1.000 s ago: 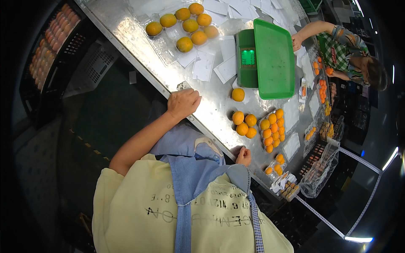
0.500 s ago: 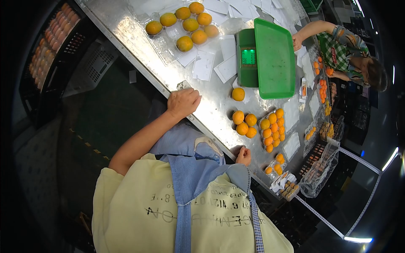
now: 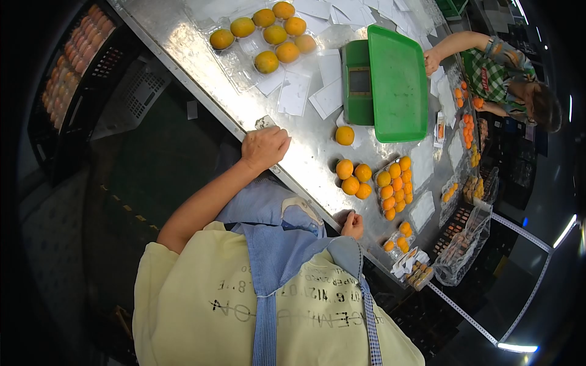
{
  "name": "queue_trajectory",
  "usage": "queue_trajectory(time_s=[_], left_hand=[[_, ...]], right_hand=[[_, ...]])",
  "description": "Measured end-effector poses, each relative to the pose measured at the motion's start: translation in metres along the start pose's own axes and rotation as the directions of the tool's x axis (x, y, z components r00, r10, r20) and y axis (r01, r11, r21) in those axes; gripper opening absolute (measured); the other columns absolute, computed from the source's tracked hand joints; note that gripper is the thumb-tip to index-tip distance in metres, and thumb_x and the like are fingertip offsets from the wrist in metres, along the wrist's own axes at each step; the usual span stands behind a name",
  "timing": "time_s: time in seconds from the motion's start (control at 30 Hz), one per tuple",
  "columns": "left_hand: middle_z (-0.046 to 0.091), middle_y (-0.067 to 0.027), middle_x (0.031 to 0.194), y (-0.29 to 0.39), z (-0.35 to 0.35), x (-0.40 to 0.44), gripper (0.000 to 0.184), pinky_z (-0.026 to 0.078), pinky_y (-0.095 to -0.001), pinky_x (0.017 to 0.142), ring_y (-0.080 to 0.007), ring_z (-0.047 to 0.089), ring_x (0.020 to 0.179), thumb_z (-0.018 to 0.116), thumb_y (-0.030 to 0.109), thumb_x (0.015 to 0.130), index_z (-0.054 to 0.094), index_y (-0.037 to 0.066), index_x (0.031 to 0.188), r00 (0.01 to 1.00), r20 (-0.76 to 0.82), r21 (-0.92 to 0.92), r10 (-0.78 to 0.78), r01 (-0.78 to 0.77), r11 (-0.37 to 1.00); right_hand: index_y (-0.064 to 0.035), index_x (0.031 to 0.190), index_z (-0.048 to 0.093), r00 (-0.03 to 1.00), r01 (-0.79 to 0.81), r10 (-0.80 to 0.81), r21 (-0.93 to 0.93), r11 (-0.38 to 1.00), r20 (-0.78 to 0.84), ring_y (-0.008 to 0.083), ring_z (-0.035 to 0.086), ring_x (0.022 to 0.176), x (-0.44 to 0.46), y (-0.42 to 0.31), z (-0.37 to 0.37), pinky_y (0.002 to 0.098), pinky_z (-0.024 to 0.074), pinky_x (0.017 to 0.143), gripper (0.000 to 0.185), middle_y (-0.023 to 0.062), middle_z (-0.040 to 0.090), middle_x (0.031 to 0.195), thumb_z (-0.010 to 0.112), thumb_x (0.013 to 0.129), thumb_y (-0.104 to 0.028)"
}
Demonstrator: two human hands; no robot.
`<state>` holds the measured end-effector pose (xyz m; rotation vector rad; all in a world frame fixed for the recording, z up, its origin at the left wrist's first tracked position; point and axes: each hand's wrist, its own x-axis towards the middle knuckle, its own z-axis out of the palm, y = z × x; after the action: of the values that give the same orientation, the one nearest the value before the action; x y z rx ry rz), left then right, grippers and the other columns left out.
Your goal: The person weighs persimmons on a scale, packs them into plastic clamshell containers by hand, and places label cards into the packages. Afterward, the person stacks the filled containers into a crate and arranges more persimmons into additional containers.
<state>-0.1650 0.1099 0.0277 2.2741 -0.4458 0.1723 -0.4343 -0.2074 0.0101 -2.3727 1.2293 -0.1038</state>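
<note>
My left hand (image 3: 266, 148) rests as a closed fist on the near edge of the metal table (image 3: 305, 177). Its curled fingers appear to hold nothing. Farther right, my right hand (image 3: 352, 226) lies at the same edge with fingers curled in and nothing visible in them. Closest to it are several loose orange-yellow fruits (image 3: 350, 185) and a clear tray of fruit (image 3: 395, 189). A single fruit (image 3: 345, 135) sits between my left hand and the green scale (image 3: 400, 88). The scale's pan is bare and its display (image 3: 359, 80) looks dark.
At upper left, a clear plastic tray (image 3: 238, 68) holds several fruits beside white paper sheets (image 3: 294, 94). Across the table a co-worker's hand (image 3: 432, 61) touches the scale pan's far edge. A black crate (image 3: 455, 229) stands at right; stacked fruit crates (image 3: 73, 79) stand at far left.
The scale's display was lit green with digits and is now dark. The co-worker has shifted very slightly. Both my hands stay where they were.
</note>
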Motion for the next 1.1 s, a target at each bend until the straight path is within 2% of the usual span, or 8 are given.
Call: queue_trajectory(time_s=[0.53,0.63,0.7,0.77,0.8,0.87,1.0,1.1], left_hand=[[0.054,-0.0044,0.063,0.0,-0.001,0.0,0.027,0.043,-0.0365,0.047,-0.024,0.056,0.054,0.066,0.022,0.081,0.05,0.01,0.062,0.999,0.038,0.019,-0.009,0.008,1.0],[0.055,-0.0058,0.064,0.006,-0.011,0.005,0.024,0.043,-0.0335,0.05,-0.0226,0.056,0.054,0.064,0.024,0.085,0.055,0.008,0.069,0.986,0.133,-0.07,-0.104,0.114,0.991],[0.056,-0.0071,0.066,0.011,-0.014,0.009,0.023,0.044,-0.0345,0.054,-0.0231,0.056,0.057,0.063,0.027,0.086,0.058,0.009,0.073,0.945,0.13,-0.203,-0.301,0.322,0.925],[0.058,-0.008,0.072,0.018,-0.011,0.019,0.019,0.044,-0.0343,0.062,-0.0221,0.056,0.066,0.063,0.026,0.087,0.063,0.008,0.083,0.911,0.181,-0.388,-0.371,0.413,0.824],[0.06,-0.0069,0.079,0.039,-0.024,0.03,0.014,0.045,-0.0329,0.064,-0.0215,0.056,0.071,0.066,0.02,0.084,0.063,0.007,0.086,0.967,0.11,-0.338,-0.229,0.253,0.906],[0.061,-0.0058,0.086,0.073,-0.029,0.045,0.014,0.045,-0.0308,0.066,-0.0211,0.056,0.074,0.069,0.015,0.081,0.064,0.007,0.091,0.993,0.104,-0.331,-0.049,0.081,0.94],[0.062,-0.0059,0.089,0.131,0.016,0.06,0.019,0.046,-0.0283,0.066,-0.0174,0.056,0.074,0.068,0.011,0.081,0.063,0.005,0.098,0.95,0.301,-0.509,0.076,0.093,0.856],[0.063,-0.0085,0.095,0.17,0.066,0.075,0.025,0.049,-0.0295,0.067,-0.0187,0.057,0.074,0.065,0.015,0.084,0.06,0.004,0.106,0.881,0.434,-0.516,0.19,0.071,0.853]], right_hand=[[-0.0024,0.08,0.061,1.0,-0.01,0.01,0.022,1.0,0.015,0.0218,0.057,0.062,0.003,0.011,0.002,0.036,0.0461,0.062,0.033,0.0107,0.061,0.067,0.058,0.09,-0.033],[-0.0026,0.081,0.062,1.0,0.001,-0.001,0.006,1.0,0.005,0.0212,0.057,0.061,0.001,0.004,0.003,0.0355,0.0464,0.062,0.032,0.0099,0.061,0.067,0.058,0.09,-0.033],[-0.0024,0.081,0.062,0.999,0.006,-0.004,0.034,0.999,-0.034,0.0182,0.057,0.06,-0.001,0.002,0.004,0.033,0.0464,0.06,0.032,0.0078,0.061,0.066,0.059,0.09,-0.033],[-0.0027,0.081,0.061,0.998,-0.057,0.048,0.238,0.97,0.044,0.0134,0.055,0.057,0.001,0.006,0.001,0.0284,0.0443,0.056,0.029,0.0042,0.059,0.064,0.06,0.09,-0.03],[-0.0028,0.081,0.061,0.995,-0.087,0.064,0.338,0.937,0.078,0.011,0.054,0.056,0.002,0.009,-0.002,0.0261,0.0433,0.055,0.027,0.0024,0.058,0.062,0.061,0.091,-0.028],[-0.0045,0.08,0.059,0.986,-0.156,0.102,0.54,0.827,0.129,0.0035,0.047,0.052,0.008,-0.002,-0.022,0.0192,0.0348,0.049,0.02,-0.0029,0.053,0.059,0.06,0.092,-0.02],[-0.0056,0.08,0.059,0.988,-0.091,0.148,0.595,0.799,-0.047,0.0025,0.045,0.052,0.04,0.022,-0.065,0.0183,0.0331,0.047,0.02,-0.0031,0.054,0.059,0.06,0.093,-0.021],[-0.0044,0.082,0.059,0.958,-0.035,0.207,0.633,0.774,-0.2,0.0032,0.047,0.055,0.071,0.046,-0.091,0.0192,0.0351,0.05,0.02,-0.0024,0.057,0.064,0.06,0.092,-0.021]])
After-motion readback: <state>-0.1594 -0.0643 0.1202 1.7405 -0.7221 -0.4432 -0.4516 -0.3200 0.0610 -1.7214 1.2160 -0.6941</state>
